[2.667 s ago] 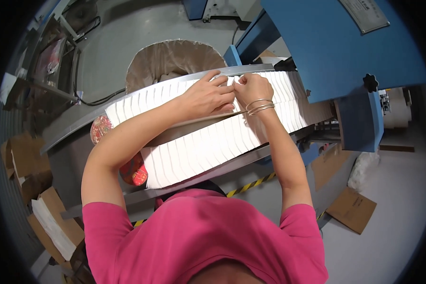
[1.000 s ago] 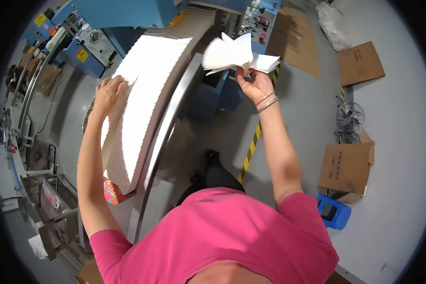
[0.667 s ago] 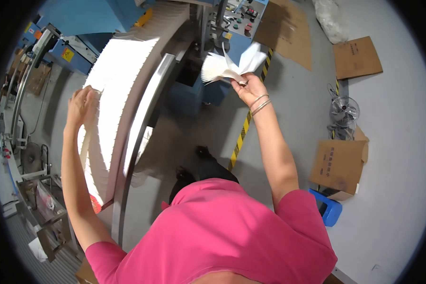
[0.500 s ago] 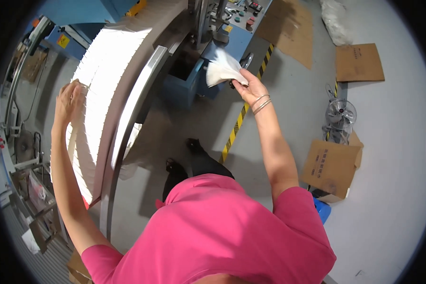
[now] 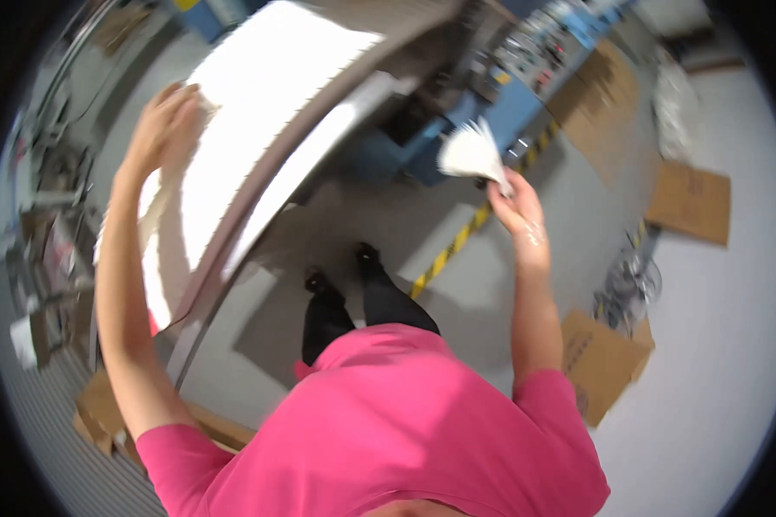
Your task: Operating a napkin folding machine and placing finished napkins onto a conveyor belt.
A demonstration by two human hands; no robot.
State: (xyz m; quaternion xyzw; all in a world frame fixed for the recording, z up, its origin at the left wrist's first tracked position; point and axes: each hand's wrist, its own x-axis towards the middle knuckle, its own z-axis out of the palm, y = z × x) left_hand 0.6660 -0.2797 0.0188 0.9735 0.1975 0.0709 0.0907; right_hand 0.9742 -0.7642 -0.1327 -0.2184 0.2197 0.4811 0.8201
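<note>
A long curved row of overlapping white sheets point(image 5: 259, 103) lies on the rail-edged machine bed to my left, very bright under the light. My left hand point(image 5: 168, 125) is at the far left edge of this row, fingers bent and fingertips against the sheets. Motion blur hides whether they grip one. My right hand point(image 5: 517, 202) is out to the right over the floor, closed on the lower end of a bundle of thin white sheets point(image 5: 472, 153). The bundle's upper end spreads like a fan.
A metal rail point(image 5: 306, 155) curves along the bed's near side. Beyond stands a blue machine with a control panel point(image 5: 535, 56). Yellow-black tape point(image 5: 457, 246) marks the floor. On the right are a flattened carton point(image 5: 690, 202), a fan point(image 5: 634, 284) and a cardboard box point(image 5: 599, 358).
The view has swung, shifting the bed and floor items. The bundle in my right hand is now more upright and fanned. My left hand appears farther forward, still at the row's edge.
</note>
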